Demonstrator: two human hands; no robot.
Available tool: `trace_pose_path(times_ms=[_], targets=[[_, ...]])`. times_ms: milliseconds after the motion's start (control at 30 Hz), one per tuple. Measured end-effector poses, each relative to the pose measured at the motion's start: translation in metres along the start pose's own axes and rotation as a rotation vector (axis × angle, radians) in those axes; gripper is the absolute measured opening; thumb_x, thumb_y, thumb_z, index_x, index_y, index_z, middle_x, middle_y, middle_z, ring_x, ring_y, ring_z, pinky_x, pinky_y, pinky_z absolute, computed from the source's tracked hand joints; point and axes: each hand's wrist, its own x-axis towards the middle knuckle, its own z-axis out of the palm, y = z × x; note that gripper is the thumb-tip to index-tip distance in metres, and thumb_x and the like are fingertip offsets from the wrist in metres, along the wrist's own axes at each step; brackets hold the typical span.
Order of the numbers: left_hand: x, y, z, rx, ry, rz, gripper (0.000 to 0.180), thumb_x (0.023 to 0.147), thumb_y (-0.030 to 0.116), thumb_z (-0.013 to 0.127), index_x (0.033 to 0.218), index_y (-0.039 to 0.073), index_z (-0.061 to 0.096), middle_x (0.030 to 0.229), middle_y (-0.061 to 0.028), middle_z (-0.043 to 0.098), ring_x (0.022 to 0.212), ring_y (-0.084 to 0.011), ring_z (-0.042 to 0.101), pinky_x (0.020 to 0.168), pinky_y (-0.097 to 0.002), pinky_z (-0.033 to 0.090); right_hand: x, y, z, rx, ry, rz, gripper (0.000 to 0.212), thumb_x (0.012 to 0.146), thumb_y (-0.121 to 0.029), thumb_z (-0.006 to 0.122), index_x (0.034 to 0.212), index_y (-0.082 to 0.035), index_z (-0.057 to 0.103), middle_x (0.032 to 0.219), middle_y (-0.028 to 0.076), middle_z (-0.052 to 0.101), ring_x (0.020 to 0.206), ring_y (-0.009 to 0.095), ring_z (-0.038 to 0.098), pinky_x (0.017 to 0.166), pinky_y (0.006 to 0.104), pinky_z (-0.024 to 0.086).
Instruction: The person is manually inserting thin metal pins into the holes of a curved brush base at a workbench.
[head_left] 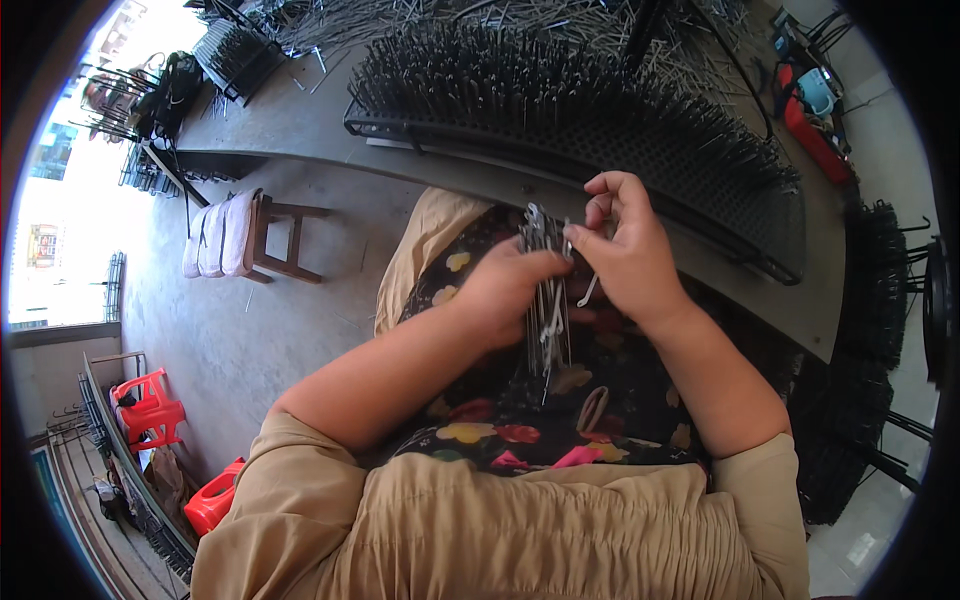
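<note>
Above my lap, my left hand (510, 290) is wrapped round a bundle of thin silvery metal rods (548, 320) with small flattened or looped ends. The rods stand roughly upright in the grip, and their lower ends hang over a dark flowered cloth (465, 432). Close beside the bundle, my right hand (625, 250) pinches a single metal rod (590, 288) between thumb and forefinger, while its other fingers curl loosely. Just beyond my hands is a long black perforated rack (640, 165), densely filled with upright dark rods (500, 85).
The rack rests on a grey table (290, 125), with loose rods (330, 30) heaped at the back. To the left stands a wooden stool (290, 240) with a padded cover. Red plastic stools (150, 410) are at lower left. Dark bundled rods (870, 300) stand at the right.
</note>
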Motion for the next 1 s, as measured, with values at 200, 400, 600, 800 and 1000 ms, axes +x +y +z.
trace_pose_path(times_ms=[200,400,600,800,1000], targets=[[-0.002,-0.008,-0.009,0.01,-0.12,0.058,0.036,0.078,-0.012,0.052,0.112,-0.001,0.053,0.098,-0.0135,0.065,0.087,-0.027,0.067,0.078,-0.0395,0.058,-0.006,-0.011,0.009,0.038,0.057,-0.16,0.067,0.078,0.012,0.056,0.137,-0.007,0.03,0.12,0.014,0.047,0.079,0.009,0.05,0.072,0.0217,0.045],[0.004,-0.021,-0.008,-0.085,-0.249,0.036,0.06,0.082,-0.003,0.059,0.138,0.008,0.041,0.112,-0.0116,0.061,0.097,-0.0251,0.065,0.084,-0.0408,0.055,-0.016,-0.011,0.011,0.072,-0.022,0.121,0.048,0.082,-0.003,0.063,0.127,-0.004,0.044,0.118,0.012,0.049,0.084,0.013,0.051,0.074,0.0262,0.047],[-0.001,-0.013,-0.01,-0.087,-0.204,-0.052,0.048,0.081,-0.001,0.052,0.128,0.004,0.048,0.108,-0.0129,0.061,0.096,-0.0276,0.065,0.085,-0.0413,0.054,-0.019,-0.009,0.006,-0.063,-0.083,0.032,0.039,0.086,-0.005,0.059,0.124,-0.009,0.049,0.092,0.003,0.048,0.081,0.009,0.047,0.074,0.0217,0.043],[0.003,-0.009,-0.006,-0.097,-0.216,-0.107,0.043,0.084,0.001,0.054,0.126,0.003,0.046,0.105,-0.0139,0.061,0.095,-0.028,0.065,0.082,-0.0409,0.055,-0.018,-0.012,0.002,0.305,-0.106,0.217,0.033,0.089,-0.001,0.054,0.121,-0.004,0.048,0.096,0.005,0.053,0.088,0.011,0.054,0.078,0.0238,0.046],[0.017,-0.022,-0.017,0.388,-0.183,-0.029,0.038,0.079,-0.003,0.063,0.115,0.0,0.051,0.099,-0.0088,0.063,0.093,-0.0191,0.064,0.077,-0.0313,0.053,-0.022,-0.005,0.01,0.454,-0.176,0.268,0.031,0.094,-0.008,0.056,0.123,-0.001,0.047,0.103,0.005,0.054,0.095,0.011,0.054,0.083,0.0239,0.046]])
